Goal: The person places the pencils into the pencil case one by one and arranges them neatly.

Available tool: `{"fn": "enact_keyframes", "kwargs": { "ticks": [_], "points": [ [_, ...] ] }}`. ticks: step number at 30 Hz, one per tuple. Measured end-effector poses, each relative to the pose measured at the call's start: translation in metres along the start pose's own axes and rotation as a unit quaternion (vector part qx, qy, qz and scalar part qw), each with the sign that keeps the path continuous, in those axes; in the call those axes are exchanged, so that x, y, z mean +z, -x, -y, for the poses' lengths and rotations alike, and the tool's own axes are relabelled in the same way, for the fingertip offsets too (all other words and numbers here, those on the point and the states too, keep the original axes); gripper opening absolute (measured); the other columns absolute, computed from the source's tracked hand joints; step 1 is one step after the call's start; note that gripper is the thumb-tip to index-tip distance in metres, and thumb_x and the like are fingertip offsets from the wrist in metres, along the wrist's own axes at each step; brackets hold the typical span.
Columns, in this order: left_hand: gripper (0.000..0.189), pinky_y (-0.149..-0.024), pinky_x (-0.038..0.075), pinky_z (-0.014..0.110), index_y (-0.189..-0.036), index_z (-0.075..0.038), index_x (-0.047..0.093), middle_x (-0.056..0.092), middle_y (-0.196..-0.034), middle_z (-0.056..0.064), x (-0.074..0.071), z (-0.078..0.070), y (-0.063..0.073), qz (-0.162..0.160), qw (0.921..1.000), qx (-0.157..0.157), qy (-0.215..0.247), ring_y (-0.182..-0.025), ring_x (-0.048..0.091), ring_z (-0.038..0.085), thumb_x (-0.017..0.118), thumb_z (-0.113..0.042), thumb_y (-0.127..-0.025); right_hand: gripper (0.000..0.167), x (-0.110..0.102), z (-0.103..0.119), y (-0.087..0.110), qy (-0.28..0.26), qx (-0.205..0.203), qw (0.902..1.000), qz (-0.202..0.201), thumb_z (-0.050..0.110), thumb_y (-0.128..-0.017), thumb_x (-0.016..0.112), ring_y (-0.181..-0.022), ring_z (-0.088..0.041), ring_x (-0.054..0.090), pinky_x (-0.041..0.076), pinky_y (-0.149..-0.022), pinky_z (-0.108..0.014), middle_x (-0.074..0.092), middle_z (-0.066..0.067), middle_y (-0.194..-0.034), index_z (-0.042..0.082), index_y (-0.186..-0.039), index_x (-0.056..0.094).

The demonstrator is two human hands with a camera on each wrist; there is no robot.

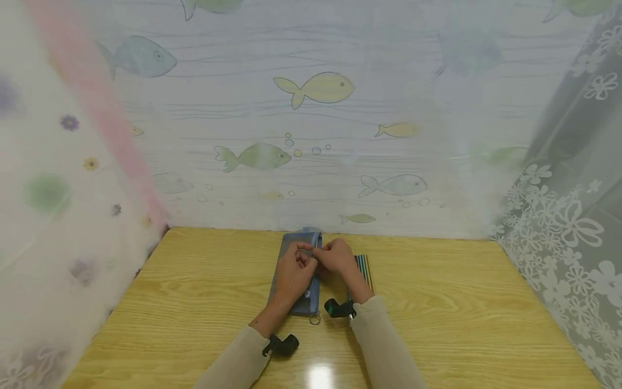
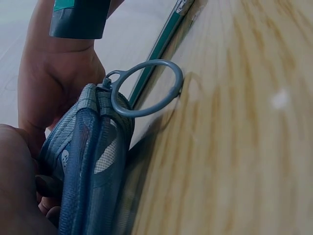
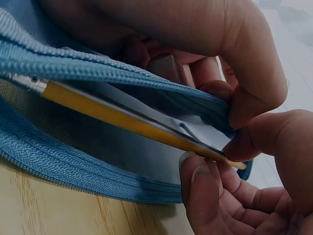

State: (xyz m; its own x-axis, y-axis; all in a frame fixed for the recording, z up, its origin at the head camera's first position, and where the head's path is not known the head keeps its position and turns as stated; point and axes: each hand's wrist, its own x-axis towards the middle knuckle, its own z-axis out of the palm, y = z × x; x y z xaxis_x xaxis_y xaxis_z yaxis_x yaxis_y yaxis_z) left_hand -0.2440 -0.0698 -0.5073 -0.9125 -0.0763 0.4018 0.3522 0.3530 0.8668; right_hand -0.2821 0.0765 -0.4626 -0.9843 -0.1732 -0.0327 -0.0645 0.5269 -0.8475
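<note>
A blue zippered pencil case lies on the table under my left hand, its zipper side facing right. My left thumb and finger pinch the zipper edge near its far end, holding the mouth apart. Inside the gap lies a yellow pencil with dark stripes, its metal end towards the near side. Its far tip is pinched by my right hand between thumb and fingers. At the case's near end hangs a ring.
Several striped pencils lie side by side just right of the case, partly behind my right forearm. A green pencil shows beyond the ring. A fish-print curtain hangs along the table's back edge.
</note>
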Motion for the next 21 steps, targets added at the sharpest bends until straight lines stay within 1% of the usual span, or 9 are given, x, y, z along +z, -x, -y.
{"fn": "enact_keyframes", "kwargs": {
  "ticks": [4,6,9,11,14,16,18,21],
  "points": [
    [0.028,-0.052,0.038,0.025,-0.119,-0.012,0.065,0.059,-0.069,-0.001,0.001,0.000,0.000,0.002,1.0000,-0.006,0.004,-0.048,0.044,0.008,0.062,-0.003,-0.093,0.039,0.000,0.003,0.002,-0.009,0.007,0.9999,0.004,0.023,-0.097,0.067,-0.054,-0.019,0.067,0.051,-0.055,-0.030,0.069,-0.007,-0.057,0.005,-0.062,0.072],
    [0.028,-0.052,0.039,0.026,-0.120,-0.012,0.065,0.060,-0.069,-0.001,0.000,-0.001,0.000,0.003,0.9999,-0.010,0.005,-0.048,0.045,0.008,0.062,-0.003,-0.094,0.036,0.000,0.002,0.001,-0.012,0.010,0.9999,0.003,0.023,-0.096,0.067,-0.054,-0.018,0.068,0.053,-0.056,-0.030,0.070,-0.007,-0.058,0.006,-0.065,0.075],
    [0.028,-0.052,0.039,0.026,-0.121,-0.012,0.065,0.060,-0.070,-0.001,0.000,-0.001,0.000,0.006,0.9999,-0.014,0.005,-0.049,0.045,0.009,0.062,-0.002,-0.094,0.038,-0.001,0.000,-0.001,-0.007,0.016,0.9998,0.006,0.025,-0.096,0.067,-0.052,-0.017,0.065,0.050,-0.055,-0.030,0.069,-0.006,-0.057,0.007,-0.063,0.071],
    [0.029,-0.052,0.039,0.026,-0.121,-0.012,0.065,0.060,-0.071,0.000,-0.001,0.000,0.000,0.007,0.9998,-0.016,0.006,-0.049,0.045,0.009,0.062,-0.002,-0.094,0.036,-0.002,-0.002,-0.002,-0.002,0.021,0.9997,0.009,0.026,-0.097,0.068,-0.053,-0.017,0.066,0.051,-0.058,-0.029,0.070,-0.006,-0.059,0.008,-0.065,0.074],
    [0.029,-0.051,0.039,0.026,-0.121,-0.011,0.065,0.060,-0.071,0.000,-0.001,0.000,0.000,0.007,0.9998,-0.018,0.007,-0.049,0.045,0.009,0.062,-0.002,-0.093,0.031,-0.006,-0.004,-0.003,0.008,0.018,0.9997,0.011,0.025,-0.096,0.068,-0.059,-0.019,0.069,0.056,-0.065,-0.034,0.074,-0.008,-0.066,0.004,-0.076,0.080],
    [0.030,-0.051,0.039,0.026,-0.121,-0.010,0.066,0.061,-0.071,0.000,0.000,0.001,-0.001,0.007,0.9998,-0.019,0.004,-0.049,0.045,0.008,0.062,-0.002,-0.093,0.025,-0.008,-0.005,-0.003,0.006,0.014,0.9999,0.007,0.022,-0.096,0.069,-0.066,-0.023,0.074,0.060,-0.072,-0.038,0.077,-0.010,-0.074,0.002,-0.089,0.084],
    [0.030,-0.051,0.039,0.026,-0.122,-0.008,0.066,0.061,-0.071,-0.001,0.000,0.001,-0.001,0.005,0.9998,-0.020,0.000,-0.049,0.047,0.008,0.063,-0.003,-0.092,0.024,-0.011,-0.005,-0.002,0.009,0.013,0.9999,-0.001,0.020,-0.096,0.069,-0.070,-0.024,0.075,0.060,-0.072,-0.040,0.078,-0.009,-0.078,0.001,-0.097,0.083],
    [0.031,-0.051,0.040,0.026,-0.123,-0.005,0.067,0.062,-0.071,-0.001,-0.001,0.001,-0.001,0.005,0.9998,-0.019,-0.005,-0.049,0.048,0.009,0.064,-0.003,-0.093,0.022,-0.015,-0.006,-0.002,0.012,0.004,0.9998,-0.015,0.018,-0.097,0.069,-0.069,-0.023,0.075,0.060,-0.068,-0.037,0.077,-0.007,-0.081,0.000,-0.101,0.080]
  ]
}}
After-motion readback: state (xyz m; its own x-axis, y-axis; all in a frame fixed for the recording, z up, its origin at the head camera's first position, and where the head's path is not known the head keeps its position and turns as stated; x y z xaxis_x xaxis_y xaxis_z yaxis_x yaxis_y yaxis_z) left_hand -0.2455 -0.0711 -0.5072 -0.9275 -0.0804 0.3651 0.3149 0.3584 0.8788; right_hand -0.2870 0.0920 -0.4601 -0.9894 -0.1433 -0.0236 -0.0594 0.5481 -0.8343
